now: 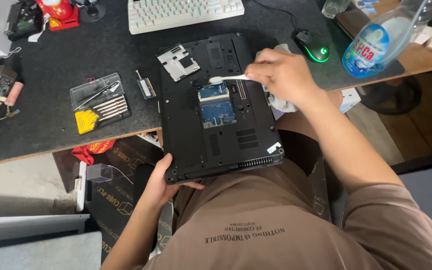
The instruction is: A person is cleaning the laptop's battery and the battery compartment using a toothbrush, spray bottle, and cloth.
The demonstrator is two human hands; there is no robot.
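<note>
A black laptop (191,135) lies upside down, half on the desk and half over my lap, with an open hatch showing a blue circuit board (217,104). My left hand (162,184) grips its near left corner from below. My right hand (285,75) holds a white cotton swab (226,78), its tip at the top edge of the open hatch. A crumpled white cloth (281,102) lies under my right hand. The removed grey cover plate (178,62) rests on the laptop's far left corner.
A clear screwdriver kit (100,102) and a loose memory stick (146,87) lie on the dark desk mat (76,50) left of the laptop. A white keyboard (185,13), a mouse with green light (312,46), and a blue spray bottle (376,42) stand beyond.
</note>
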